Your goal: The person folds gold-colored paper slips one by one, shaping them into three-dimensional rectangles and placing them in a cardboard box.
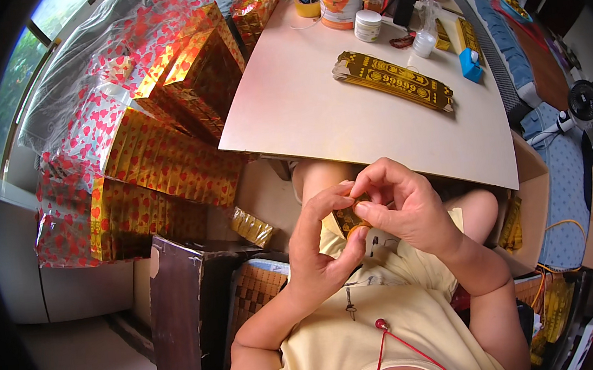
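Above my lap, in front of the table edge, my left hand [322, 241] and my right hand [401, 207] hold a small gold-printed paper piece [346, 222] between them. The left thumb and forefinger pinch its left and lower edges. Right fingertips grip its upper right end, and both hands partly cover it, so its full shape is hidden. On the table [295, 106] ahead lies a stack of flat, dark-gold printed paper strips [393, 80], set at a slant. A small blue container with a white top [470, 65] stands to the right of the stack.
Gold paper blocks [172, 159] in heart-printed clear plastic fill the left side. One gold bundle [251, 227] lies below them. Tubs, including a large orange-and-white one [342, 2], stand at the table's back. On my right are a cardboard box [534, 206] and a fan [584, 101].
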Tool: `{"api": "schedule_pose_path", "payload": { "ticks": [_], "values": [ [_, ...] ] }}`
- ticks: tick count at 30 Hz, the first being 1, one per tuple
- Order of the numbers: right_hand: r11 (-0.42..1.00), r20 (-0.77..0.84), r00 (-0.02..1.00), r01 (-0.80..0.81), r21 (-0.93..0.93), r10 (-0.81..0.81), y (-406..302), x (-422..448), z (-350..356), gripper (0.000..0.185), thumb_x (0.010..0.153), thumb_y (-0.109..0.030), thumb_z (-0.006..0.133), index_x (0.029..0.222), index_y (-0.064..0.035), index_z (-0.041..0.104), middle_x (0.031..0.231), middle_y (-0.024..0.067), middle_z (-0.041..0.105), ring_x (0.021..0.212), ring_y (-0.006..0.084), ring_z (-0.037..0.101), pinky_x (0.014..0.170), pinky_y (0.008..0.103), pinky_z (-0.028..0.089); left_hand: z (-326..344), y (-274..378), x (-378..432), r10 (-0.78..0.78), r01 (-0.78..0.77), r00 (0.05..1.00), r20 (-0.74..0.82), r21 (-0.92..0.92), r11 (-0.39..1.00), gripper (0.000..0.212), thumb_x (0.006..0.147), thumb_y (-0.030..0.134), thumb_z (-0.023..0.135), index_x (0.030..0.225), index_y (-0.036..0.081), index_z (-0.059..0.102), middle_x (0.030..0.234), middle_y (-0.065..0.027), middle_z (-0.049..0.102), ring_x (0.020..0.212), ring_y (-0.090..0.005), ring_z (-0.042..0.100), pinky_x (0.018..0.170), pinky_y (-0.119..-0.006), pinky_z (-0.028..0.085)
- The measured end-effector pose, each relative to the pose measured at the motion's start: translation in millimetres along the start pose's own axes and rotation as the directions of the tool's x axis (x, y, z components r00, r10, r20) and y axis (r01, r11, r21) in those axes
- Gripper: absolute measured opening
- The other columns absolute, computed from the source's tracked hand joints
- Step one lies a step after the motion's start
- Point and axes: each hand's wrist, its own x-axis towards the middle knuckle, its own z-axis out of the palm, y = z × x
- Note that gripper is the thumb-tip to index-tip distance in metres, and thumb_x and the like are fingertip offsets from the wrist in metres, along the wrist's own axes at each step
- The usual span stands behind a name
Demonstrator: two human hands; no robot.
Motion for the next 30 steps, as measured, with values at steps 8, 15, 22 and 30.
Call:
{"api": "schedule_pose_path", "payload": {
  "ticks": [8, 15, 22, 30],
  "values": [
    [0.973, 0.024, 0.973, -0.228, 0.027, 0.228, -19.0, -2.3, -2.6, 0.008, 0.092, -0.002, 0.065, 0.092, -0.0039, 0.057, 0.085, -0.0012, 0.054, 0.063, 0.0023, 0.052, 0.051, 0.0189, 0.049, -0.6, -12.8, -6.7, -0.028, 0.028, 1.0, 0.009, -0.018, 0.999, 0.062, 0.081, 0.005, 0.08, 0.132, -0.002, 0.046, 0.133, -0.0198, 0.057, 0.131, -0.0318, 0.052, 0.111, -0.042, 0.04],
    [0.984, -0.013, 0.986, -0.166, -0.071, 0.165, -19.5, -1.8, -4.9, 0.01, 0.088, 0.004, 0.063, 0.083, 0.0003, 0.054, 0.09, 0.0027, 0.051, 0.065, 0.0042, 0.056, 0.053, 0.0216, 0.052, -0.3, -17.2, -4.2, 0.067, -0.068, 0.996, 0.057, 0.022, 0.997, 0.066, 0.078, 0.011, 0.085, 0.13, -0.003, 0.048, 0.133, -0.0239, 0.06, 0.132, -0.0383, 0.053, 0.109, -0.045, 0.043],
    [0.982, -0.006, 0.988, -0.157, -0.104, 0.157, -21.0, -2.8, -6.0, 0.01, 0.087, 0.005, 0.063, 0.083, 0.0005, 0.055, 0.088, 0.0029, 0.05, 0.065, 0.005, 0.057, 0.053, 0.0222, 0.052, -1.5, -15.5, -3.3, 0.065, -0.067, 0.995, 0.076, 0.024, 0.997, 0.066, 0.078, 0.01, 0.085, 0.131, -0.003, 0.049, 0.134, -0.0237, 0.06, 0.133, -0.0385, 0.051, 0.109, -0.045, 0.043],
    [0.978, -0.009, 0.991, -0.131, -0.163, 0.131, -20.6, -4.1, -6.7, 0.01, 0.086, 0.004, 0.064, 0.083, 0.0009, 0.055, 0.088, 0.0031, 0.05, 0.064, 0.0051, 0.057, 0.053, 0.022, 0.052, -1.7, -14.2, -5.3, 0.038, -0.038, 0.992, 0.117, -0.002, 0.999, 0.064, 0.08, 0.006, 0.082, 0.132, -0.002, 0.046, 0.138, -0.0219, 0.056, 0.138, -0.0336, 0.047, 0.117, -0.046, 0.034]
  ]
}}
